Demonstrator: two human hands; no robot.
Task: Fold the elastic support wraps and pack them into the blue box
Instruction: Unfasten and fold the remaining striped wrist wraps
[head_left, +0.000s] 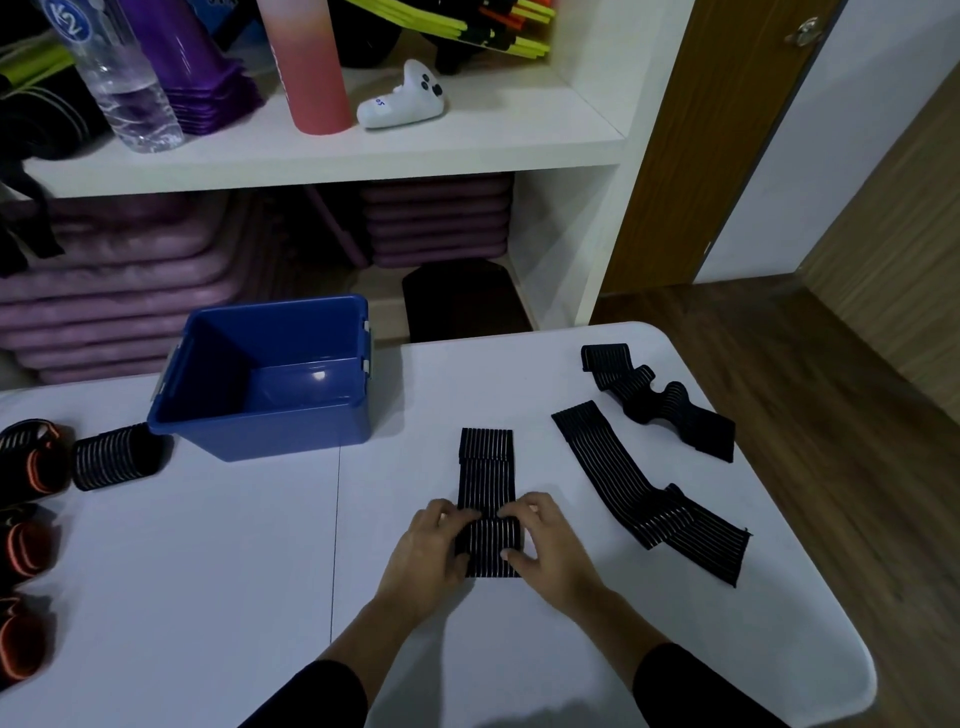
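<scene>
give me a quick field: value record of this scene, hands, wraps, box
left hand: on the near end of the wrap being folded, fingers pressing it
right hand: on the same end, opposite side
wrap state: near end turned over, far end also doubled
loose wraps: flat wrap and crumpled wrap, right of the hands
blue box: open, nothing visible inside, far left on the white table
rolled wrap: left of the box

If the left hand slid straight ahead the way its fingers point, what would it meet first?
Probably only the wrap it grips: the left hand points up-right across it; beyond lies bare table.
</scene>
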